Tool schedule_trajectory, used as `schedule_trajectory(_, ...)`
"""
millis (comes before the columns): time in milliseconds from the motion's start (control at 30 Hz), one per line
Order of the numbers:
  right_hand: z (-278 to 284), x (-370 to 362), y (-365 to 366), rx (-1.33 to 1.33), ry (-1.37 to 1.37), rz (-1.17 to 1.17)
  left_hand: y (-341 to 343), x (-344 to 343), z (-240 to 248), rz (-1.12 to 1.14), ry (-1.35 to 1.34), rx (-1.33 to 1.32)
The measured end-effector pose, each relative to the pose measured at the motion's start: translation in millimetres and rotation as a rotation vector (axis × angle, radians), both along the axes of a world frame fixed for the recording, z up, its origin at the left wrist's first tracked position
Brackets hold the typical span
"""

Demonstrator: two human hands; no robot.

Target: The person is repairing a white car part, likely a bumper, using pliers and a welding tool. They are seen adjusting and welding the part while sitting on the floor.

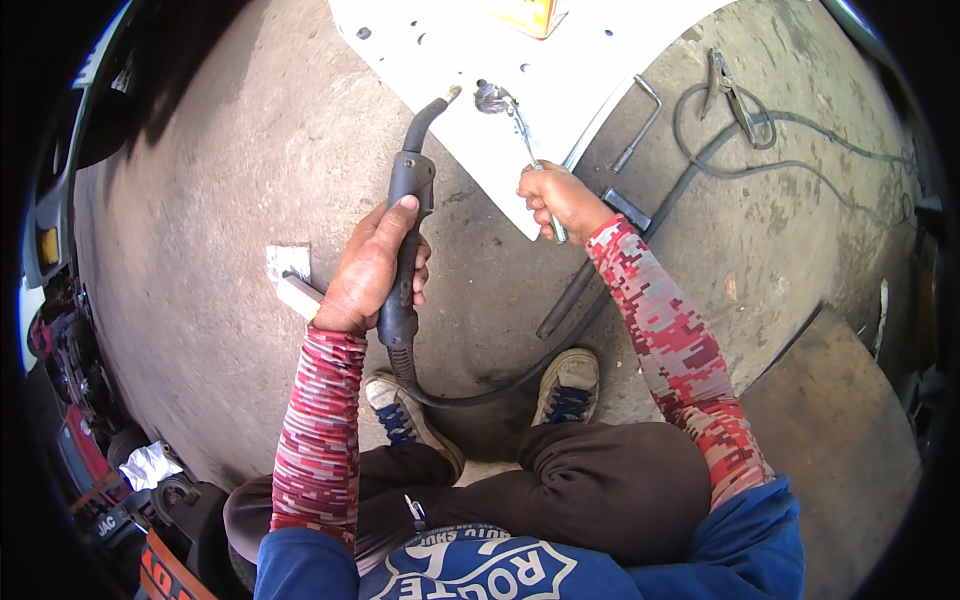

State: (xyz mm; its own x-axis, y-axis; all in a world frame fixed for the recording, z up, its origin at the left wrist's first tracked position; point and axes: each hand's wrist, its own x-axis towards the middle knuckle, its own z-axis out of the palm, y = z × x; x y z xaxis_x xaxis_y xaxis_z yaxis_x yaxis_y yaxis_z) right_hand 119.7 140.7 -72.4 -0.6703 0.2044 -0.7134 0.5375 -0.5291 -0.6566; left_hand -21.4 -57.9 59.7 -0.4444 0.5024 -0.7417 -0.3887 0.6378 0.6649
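My left hand [372,262] is wrapped round the black handle of a MIG welding torch [406,185]. The torch's bent neck points up, and its brassy tip stands near the edge of a white sheet panel [440,45] with several holes. My right hand [562,198] grips a long metal tool with a round, blackened head [492,98]. That head lies over the panel beside one of the holes, a little right of the torch tip. Whether it touches the panel I cannot tell.
A hammer [627,210] lies under my right wrist, near an L-shaped wrench [638,125]. Farther right are a ground clamp [735,100] and looped cable. The torch's hose [470,400] curves past my shoes. A yellow-orange box [525,15] sits on the panel; a metal plate [830,420] is lower right.
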Motion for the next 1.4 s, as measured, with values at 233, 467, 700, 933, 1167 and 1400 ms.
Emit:
schedule_trajectory(233, -0.8, -0.4, -0.8, 0.017, 0.007, -0.047, 5.5, 9.8, -12.3, -0.087, 0.007, -0.08)
schedule_trajectory(467, -0.9, -2.7, -2.6, 0.023, -0.007, -0.018, 7.1, 14.7, -23.2, -0.115, 0.023, -0.087)
schedule_trajectory(700, 2.9, -3.8, -5.2, 0.011, -0.003, -0.042, 11.0, 16.6, -29.0, -0.138, 0.038, -0.072)
schedule_trajectory(933, 0.3, -4.9, -7.2, 0.035, -0.022, -0.086, 10.5, 18.0, -32.5, -0.156, 0.054, -0.062)
schedule_trajectory(1167, -0.9, -4.3, -7.5, 0.035, -0.029, -0.084, 5.5, 20.5, -33.2, -0.161, 0.065, -0.044)
schedule_trajectory(1400, 0.2, -6.6, -8.8, 0.033, -0.022, -0.072, -6.3, 24.7, -23.1, -0.125, 0.083, -0.032)
